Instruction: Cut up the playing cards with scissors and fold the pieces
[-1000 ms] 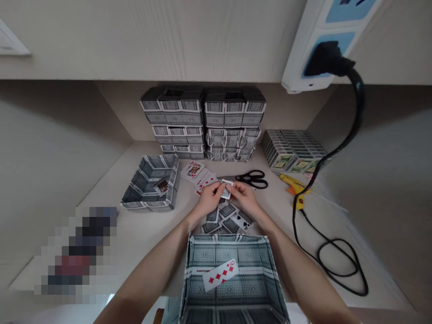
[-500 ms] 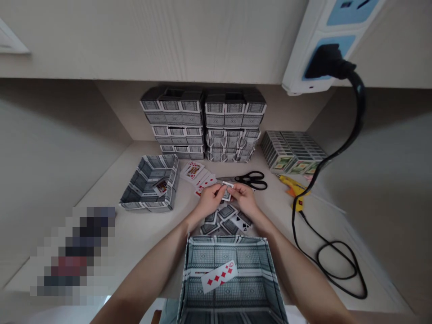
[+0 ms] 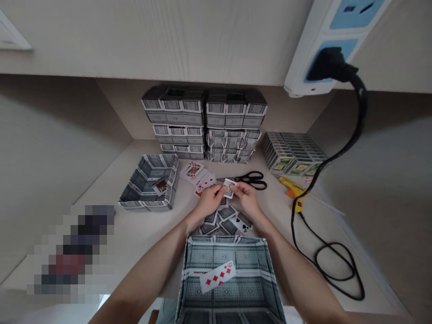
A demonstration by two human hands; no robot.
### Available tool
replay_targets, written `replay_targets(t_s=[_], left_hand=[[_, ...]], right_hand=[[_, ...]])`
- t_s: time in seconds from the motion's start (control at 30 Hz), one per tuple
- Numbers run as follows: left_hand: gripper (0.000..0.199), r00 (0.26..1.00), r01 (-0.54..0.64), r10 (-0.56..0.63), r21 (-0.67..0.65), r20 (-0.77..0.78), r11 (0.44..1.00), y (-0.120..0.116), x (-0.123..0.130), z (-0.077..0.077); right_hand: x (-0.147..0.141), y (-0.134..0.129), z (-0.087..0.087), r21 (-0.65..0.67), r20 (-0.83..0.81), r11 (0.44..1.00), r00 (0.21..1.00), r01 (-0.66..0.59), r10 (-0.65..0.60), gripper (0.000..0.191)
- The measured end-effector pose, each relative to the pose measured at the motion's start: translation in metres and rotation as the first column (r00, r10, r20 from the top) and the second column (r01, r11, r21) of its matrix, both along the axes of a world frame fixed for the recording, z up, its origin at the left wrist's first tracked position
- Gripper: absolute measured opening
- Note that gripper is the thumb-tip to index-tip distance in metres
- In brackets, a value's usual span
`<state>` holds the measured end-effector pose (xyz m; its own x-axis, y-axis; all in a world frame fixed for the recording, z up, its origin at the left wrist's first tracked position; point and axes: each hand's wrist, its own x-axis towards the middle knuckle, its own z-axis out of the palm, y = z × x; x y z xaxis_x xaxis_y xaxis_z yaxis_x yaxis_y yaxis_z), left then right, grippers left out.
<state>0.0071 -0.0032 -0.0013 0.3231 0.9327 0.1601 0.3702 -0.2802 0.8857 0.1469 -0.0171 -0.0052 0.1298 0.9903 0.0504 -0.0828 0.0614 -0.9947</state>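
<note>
Grey-backed, white-bordered playing card (image 3: pixel 230 188) is pinched by left hand (image 3: pixel 210 200) and right hand (image 3: pixel 247 198) — presumably for steadiness — inside the edges of the white tabletop (image 3: pixel 135 243).

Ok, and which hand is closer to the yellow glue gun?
Right. The right hand pinches one side of a card, left of the yellow glue gun; the left hand, on the card's other side, is farther left.

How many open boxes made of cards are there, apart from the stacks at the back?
2: one box on the desk, left of the left hand; the other box at the bottom, partly cut off. More could be hidden behind the stacks.
</note>
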Motion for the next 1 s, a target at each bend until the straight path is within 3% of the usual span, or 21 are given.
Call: replay_targets(t_s=[0.3, 0.53, 0.73, 1.0], left_hand=[[0.039, 1.0, 0.029, -0.029, 0.005, -0.003, 1.0, 0.0016, 0.0003, -0.0036], [0.041, 0.996, -0.062, 0.063, 0.014, -0.07, 0.998, 0.0033, 0.0026, 0.0001], [0.047, 0.978, -0.149, 0.158, 0.071, -0.14, 0.986, 0.0036, 0.0021, 0.0009], [0.043, 0.998, -0.025, 0.026, -0.012, 0.053, 1.0, -0.0012, -0.005, 0.0051]], right_hand=[[0.0004, 0.0003, -0.0038, 0.05, 0.072, 0.998, 0.997, 0.025, -0.029, 0.023], [-0.0008, -0.0057, -0.0039, 0.151, 0.256, 0.984, 0.958, 0.09, -0.127, 0.025], [-0.0034, -0.0061, -0.0057, 0.158, 0.281, 0.985, 0.954, 0.063, -0.106, 0.027], [-0.0025, -0.0066, 0.0018, 0.108, 0.152, 0.994, 0.988, -0.001, -0.015, 0.028]])
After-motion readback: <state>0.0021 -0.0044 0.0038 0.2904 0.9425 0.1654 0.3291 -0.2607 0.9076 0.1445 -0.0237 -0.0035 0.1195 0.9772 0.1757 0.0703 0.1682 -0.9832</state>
